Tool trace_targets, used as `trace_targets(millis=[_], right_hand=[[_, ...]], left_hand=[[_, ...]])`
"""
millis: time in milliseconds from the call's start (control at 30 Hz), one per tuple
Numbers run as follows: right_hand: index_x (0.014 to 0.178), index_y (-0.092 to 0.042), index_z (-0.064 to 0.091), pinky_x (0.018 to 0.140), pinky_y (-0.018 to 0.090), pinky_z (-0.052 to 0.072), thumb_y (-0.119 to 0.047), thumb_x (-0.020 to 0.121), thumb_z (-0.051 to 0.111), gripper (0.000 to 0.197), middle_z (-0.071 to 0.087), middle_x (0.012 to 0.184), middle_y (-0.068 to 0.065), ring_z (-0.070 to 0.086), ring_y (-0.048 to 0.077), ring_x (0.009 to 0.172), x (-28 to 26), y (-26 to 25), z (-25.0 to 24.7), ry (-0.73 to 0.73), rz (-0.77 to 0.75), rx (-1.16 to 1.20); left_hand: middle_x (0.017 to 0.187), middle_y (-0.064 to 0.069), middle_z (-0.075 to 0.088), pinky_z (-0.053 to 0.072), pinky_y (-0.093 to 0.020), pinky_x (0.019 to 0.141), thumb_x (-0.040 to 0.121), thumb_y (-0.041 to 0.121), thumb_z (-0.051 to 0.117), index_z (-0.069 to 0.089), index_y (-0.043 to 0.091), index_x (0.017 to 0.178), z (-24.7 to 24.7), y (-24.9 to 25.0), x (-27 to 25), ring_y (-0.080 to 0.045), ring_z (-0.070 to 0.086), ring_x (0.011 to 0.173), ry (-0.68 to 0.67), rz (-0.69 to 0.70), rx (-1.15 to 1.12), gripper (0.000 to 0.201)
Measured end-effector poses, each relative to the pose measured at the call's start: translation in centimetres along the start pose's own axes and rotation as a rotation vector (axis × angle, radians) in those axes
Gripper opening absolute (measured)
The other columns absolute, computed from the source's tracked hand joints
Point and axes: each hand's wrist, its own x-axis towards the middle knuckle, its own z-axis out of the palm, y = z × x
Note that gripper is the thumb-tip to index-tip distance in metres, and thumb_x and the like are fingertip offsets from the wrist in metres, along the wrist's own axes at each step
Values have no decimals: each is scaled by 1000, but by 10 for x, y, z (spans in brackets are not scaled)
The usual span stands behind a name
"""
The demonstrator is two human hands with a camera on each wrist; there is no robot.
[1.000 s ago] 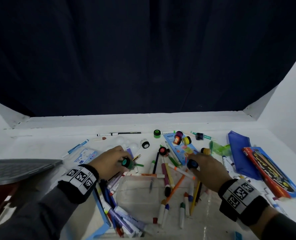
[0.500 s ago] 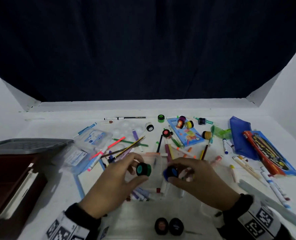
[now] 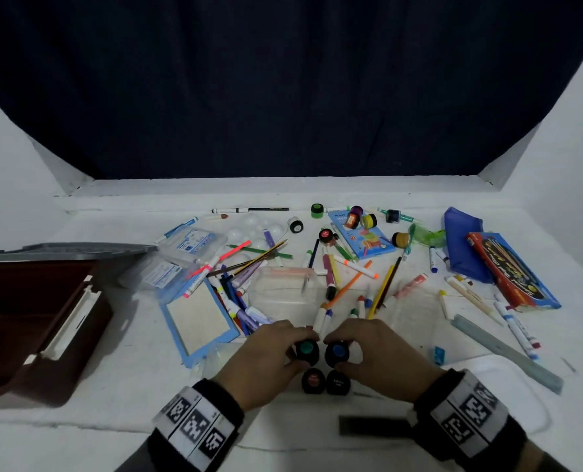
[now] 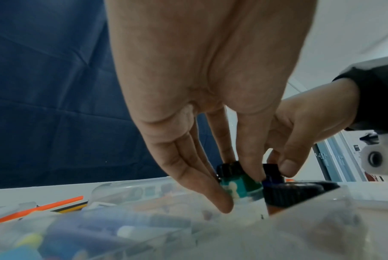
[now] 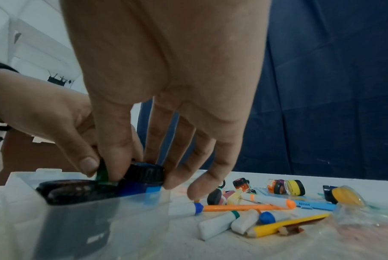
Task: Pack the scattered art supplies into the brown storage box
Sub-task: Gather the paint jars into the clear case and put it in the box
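My left hand [image 3: 297, 350] pinches a small green paint jar [image 3: 307, 348] by its sides. The right hand [image 3: 346, 351] pinches a blue paint jar [image 3: 337, 351] right beside it. Both jars stand low inside a clear plastic container [image 5: 130, 211], just behind a red-lidded jar [image 3: 314, 379] and a dark-lidded jar [image 3: 338, 381]. In the wrist views the fingers and thumb of each hand wrap the green jar [image 4: 239, 186] and the blue jar [image 5: 142, 188]. The brown storage box [image 3: 27, 335] stands open at the left, its grey lid [image 3: 62, 250] behind it.
Markers and pencils [image 3: 344, 287] lie scattered mid-table, more paint jars [image 3: 368, 219] at the back. A blue-framed slate [image 3: 198, 318] lies left of my hands. A blue pouch [image 3: 460, 243], a red and blue box [image 3: 511, 274] and a grey ruler [image 3: 508, 352] lie to the right.
Both hands drew back from the pile toward me, each carrying its jar, and lowered the jars into the clear container behind the two jars there.
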Motion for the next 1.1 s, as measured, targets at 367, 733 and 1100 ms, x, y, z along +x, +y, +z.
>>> trace_targets(millis=[367,733,1100], right_hand=[[107,-23,70,86,29,48,-26,89,63,21,58,106,-2,53,13,97,8,-10,1,-79,99,-142],[85,-22,60,70,31,52,-47,71,79,35,61,98,-2,60,17,83,29,-13,4,-24,328,-247],[81,-24,49,69,31,48,-49,72,78,40,60,96,-1,56,17,83,33,-10,6,-50,270,-291]], left_hand=[[106,0,67,50,-31,86,87,34,72,71,27,117,-1,20,13,-15,62,97,-64,-128,114,31],[107,11,67,47,-28,72,70,56,81,76,37,106,-6,19,30,-13,62,95,-65,-352,183,41],[117,1,61,46,-26,84,84,37,75,73,30,116,-4,22,36,-19,59,106,-187,-187,232,33]])
